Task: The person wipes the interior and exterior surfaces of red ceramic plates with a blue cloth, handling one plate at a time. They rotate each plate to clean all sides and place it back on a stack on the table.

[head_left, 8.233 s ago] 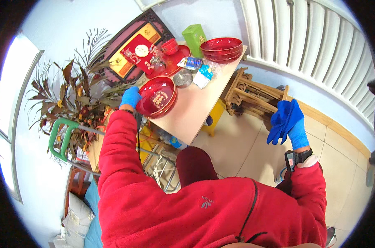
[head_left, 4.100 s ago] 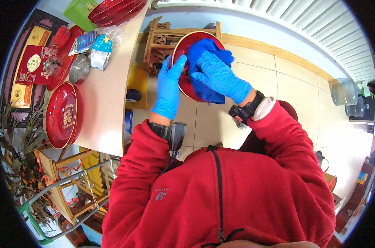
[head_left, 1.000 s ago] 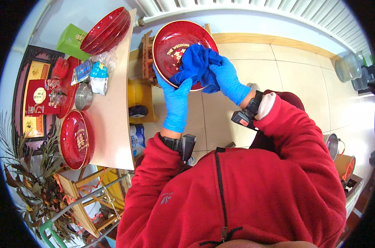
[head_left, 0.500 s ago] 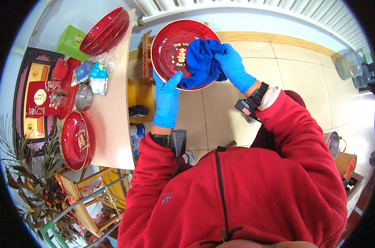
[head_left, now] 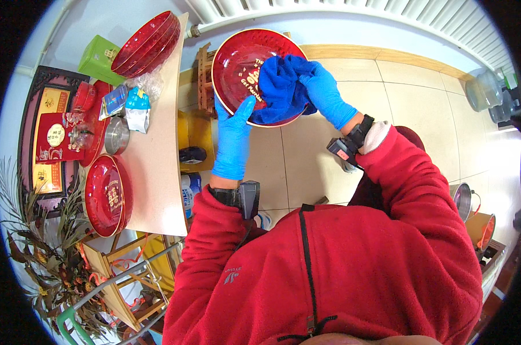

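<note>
Right of the bench (head_left: 154,178), a red bowl (head_left: 231,72) is held up above the floor (head_left: 312,158), with the gloved left hand (head_left: 233,141) gripping its rim, thumb on top, while the gloved right hand (head_left: 327,95) grasps a bunched blue cloth (head_left: 283,92) that lies against the bowl's inside. On the bench's far end stand a green box (head_left: 101,60) and some stacked bowls (head_left: 145,46); at its near end rests another red bowl (head_left: 103,192), with a metal dish (head_left: 116,136) just beyond it.

Blue cloth (head_left: 283,91) in seemingly tilted bowl (head_left: 233,73).
</note>
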A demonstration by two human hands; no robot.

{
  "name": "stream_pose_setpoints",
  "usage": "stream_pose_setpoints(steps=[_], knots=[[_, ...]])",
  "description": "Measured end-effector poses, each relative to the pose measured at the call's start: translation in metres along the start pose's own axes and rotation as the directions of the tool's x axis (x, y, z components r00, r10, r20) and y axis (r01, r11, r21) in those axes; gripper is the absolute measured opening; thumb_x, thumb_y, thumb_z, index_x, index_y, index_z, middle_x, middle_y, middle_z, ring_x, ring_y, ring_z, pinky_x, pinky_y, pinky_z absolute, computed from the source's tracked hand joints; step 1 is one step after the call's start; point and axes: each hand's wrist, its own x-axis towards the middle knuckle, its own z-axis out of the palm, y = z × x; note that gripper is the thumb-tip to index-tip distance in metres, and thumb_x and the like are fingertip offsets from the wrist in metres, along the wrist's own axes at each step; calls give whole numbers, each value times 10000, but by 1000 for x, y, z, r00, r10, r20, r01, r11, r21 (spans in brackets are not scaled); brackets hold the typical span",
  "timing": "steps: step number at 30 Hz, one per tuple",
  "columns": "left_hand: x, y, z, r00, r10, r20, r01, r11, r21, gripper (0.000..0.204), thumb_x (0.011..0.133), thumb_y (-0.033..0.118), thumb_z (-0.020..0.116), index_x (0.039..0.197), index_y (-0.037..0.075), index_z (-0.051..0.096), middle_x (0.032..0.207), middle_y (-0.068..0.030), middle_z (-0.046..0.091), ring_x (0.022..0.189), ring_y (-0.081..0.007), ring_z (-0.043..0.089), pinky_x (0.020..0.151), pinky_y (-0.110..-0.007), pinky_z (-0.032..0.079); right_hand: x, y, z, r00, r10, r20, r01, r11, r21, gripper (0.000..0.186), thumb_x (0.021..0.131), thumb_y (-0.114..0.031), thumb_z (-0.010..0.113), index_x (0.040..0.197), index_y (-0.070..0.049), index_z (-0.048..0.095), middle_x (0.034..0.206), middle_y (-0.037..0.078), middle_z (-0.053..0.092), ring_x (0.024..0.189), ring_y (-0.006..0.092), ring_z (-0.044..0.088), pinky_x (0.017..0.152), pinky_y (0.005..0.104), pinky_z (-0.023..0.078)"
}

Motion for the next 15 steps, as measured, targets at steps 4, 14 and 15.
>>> stream_pose_setpoints(steps=[4, 14, 15], knots=[[-1, -3, -9, 999, -15, -32, 14, 1000, -24, 730, 824, 52, 693, 1473, 129, 368, 1395, -113, 499, 1238, -260, 520, 1019, -370, 486, 2, -12, -13, 978, -5, 206, 63, 959, -275, 372, 849, -327, 637, 1103, -55, 638, 1020, 223, 686, 969, 375, 665, 840, 437, 524], [-1, -17, -11, 991, -133, -26, 130, 987, -98, 726, 808, -11, 655, 1467, 101, 372, 1379, -115, 521, 1215, -259, 545, 1014, -376, 480, -1, -33, -18, 949, -155, 273, 96, 971, 219, 354, 814, -201, 654, 1127, -41, 622, 1018, 210, 680, 945, 351, 671, 851, 410, 522], [-1, -18, -9, 990, -140, -16, 139, 989, -44, 747, 800, -14, 655, 1476, 105, 360, 1389, -114, 511, 1226, -257, 536, 1024, -376, 471, -8, -31, -13, 942, -181, 282, 125, 971, 204, 364, 813, -196, 655, 1138, -38, 612, 1025, 213, 676, 947, 352, 668, 852, 413, 522]])
